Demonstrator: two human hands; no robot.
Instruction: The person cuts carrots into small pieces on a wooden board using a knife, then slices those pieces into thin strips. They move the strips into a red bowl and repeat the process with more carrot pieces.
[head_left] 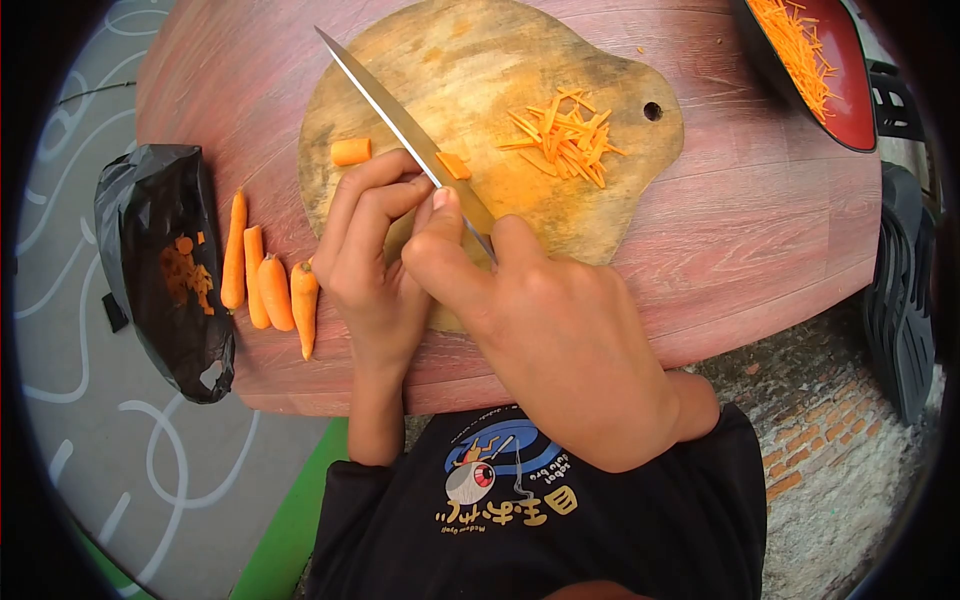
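The right hand (565, 325) holds a tapered metal knife (385, 108) over mottled wooden board (490, 85)

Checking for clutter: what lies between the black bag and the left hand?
In the head view, four carrots lie side by side on the table between the black bag and left hand.

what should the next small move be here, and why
Probably slide the carrot slice off the knife: it seems to sit against the blade that the right hand holds, while the carrot strips lie apart in a loose pile on the board.
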